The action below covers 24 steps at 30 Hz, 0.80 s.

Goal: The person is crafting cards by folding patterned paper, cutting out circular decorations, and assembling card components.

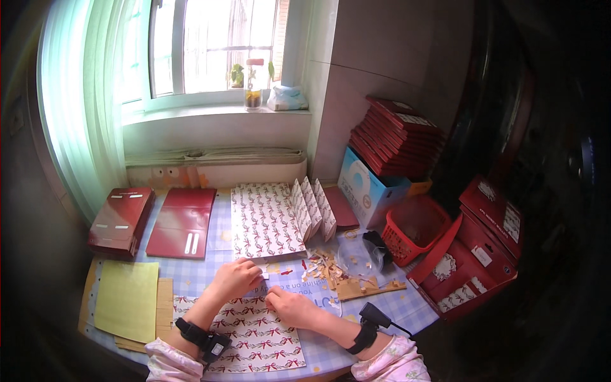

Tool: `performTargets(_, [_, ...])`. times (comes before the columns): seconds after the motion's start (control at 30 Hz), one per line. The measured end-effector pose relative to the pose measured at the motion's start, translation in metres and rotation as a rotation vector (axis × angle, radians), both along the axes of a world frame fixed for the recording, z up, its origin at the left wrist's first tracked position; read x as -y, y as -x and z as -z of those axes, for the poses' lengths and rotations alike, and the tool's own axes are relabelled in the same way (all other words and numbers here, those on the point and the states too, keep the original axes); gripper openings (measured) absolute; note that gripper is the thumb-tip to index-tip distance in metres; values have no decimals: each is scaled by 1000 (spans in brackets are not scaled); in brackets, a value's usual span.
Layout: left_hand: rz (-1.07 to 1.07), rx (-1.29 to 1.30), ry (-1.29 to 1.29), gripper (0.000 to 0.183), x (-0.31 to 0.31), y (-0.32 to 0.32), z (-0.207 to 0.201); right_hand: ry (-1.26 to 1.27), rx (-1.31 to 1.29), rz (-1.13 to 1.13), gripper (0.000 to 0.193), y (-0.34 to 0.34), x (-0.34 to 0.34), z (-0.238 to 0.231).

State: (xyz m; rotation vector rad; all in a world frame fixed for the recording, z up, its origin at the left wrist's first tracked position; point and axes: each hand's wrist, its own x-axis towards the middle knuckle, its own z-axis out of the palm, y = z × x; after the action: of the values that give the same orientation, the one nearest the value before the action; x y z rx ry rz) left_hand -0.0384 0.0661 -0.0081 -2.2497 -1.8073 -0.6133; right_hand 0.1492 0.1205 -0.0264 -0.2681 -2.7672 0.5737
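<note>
My left hand (235, 280) is closed, its fingertips pinched at a small white piece (265, 276) just above the near patterned sheet. Close by on the right, my right hand (291, 308) rests over the upper edge of that sheet with its fingers curled together; whatever they grip is hidden. The sheet (261, 347) is white with red bows and green garlands, and it lies flat in front of me. Beyond my hands stands folded card (264, 213) in the same pattern, its pleated part (313, 207) on the right.
Small paper scraps (321, 267) and a brown strip (366, 290) lie right of my hands. Dark red folders (181, 223) and yellow sheets (127, 299) are on the left. A red basket (414, 232), a blue box (366, 184) under stacked red folders (394, 140) and a red carton (458, 267) line the right.
</note>
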Motion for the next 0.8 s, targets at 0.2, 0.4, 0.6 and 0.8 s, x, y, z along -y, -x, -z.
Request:
performTargets(0.2, [-10, 21, 55, 12, 2, 2, -1, 69, -30, -42, 8, 0, -4, 1])
performTargets(0.4, [-17, 68, 80, 11, -1, 1, -1, -64, 30, -36, 12, 1, 1, -4])
performTargets(0.6, [-25, 80, 92, 11, 0, 3, 2, -4, 79, 21, 12, 0, 3, -9])
performTargets(0.8, [-27, 108, 83, 11, 1, 2, 0, 163, -32, 6, 9, -1, -4, 2])
